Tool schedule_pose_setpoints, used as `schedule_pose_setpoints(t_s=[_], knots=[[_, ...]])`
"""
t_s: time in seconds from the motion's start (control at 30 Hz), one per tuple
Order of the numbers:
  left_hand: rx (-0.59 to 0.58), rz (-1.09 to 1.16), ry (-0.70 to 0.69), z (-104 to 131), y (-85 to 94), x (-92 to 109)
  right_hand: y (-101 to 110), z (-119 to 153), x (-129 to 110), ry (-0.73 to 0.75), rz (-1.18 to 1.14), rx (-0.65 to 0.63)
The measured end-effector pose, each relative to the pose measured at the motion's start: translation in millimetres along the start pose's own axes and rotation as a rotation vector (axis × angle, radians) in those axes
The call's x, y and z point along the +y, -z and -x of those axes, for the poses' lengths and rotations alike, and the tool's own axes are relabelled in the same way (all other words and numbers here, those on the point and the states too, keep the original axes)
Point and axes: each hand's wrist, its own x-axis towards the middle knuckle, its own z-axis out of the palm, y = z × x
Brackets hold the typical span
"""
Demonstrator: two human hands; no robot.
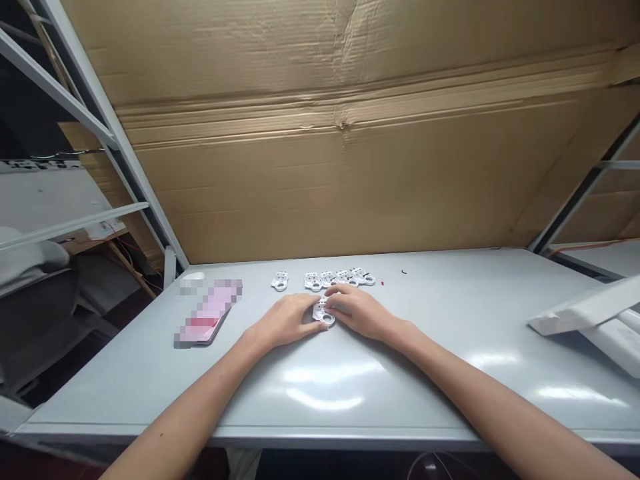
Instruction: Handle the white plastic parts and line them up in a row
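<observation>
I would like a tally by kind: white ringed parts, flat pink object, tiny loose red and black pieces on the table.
White ringed parts: 6 (1 between left hand and right hand, 4 in a row, 1 apart)
Flat pink object: 1
Tiny red piece: 1
Tiny black piece: 1
Total: 9

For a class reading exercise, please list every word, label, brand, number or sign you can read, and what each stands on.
None can be read.
Pink flat item: hidden under blurred blocks.
White part at the left hand: too small to make out any marking.
Paper at far left: too small and blurred.
Big cardboard: no print shows.
</observation>
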Motion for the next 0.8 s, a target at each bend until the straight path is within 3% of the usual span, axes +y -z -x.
schedule_pose_setpoints(t_s=[0.3,0.43,0.53,0.67,0.8], knots=[[0.004,-0.018,0.002,-1,2.0,0,-9,-1,6,-0.073,-0.133,0.016],[0.0,0.002,0.003,0,1.4,0,-4,-3,-3,-0.119,-0.228,0.13],[-0.004,-0.004,0.009,0,0.2,-2,4,-7,-10,-0.275,-0.485,0.25],[-0.005,-0.058,0.031,1,-1.3,-5,11,-11,-4,-0.553,-1.005,0.338],[0.0,-0.076,0.017,1,-1.7,-5,14,-9,9,-0.667,-1.322,0.38]])
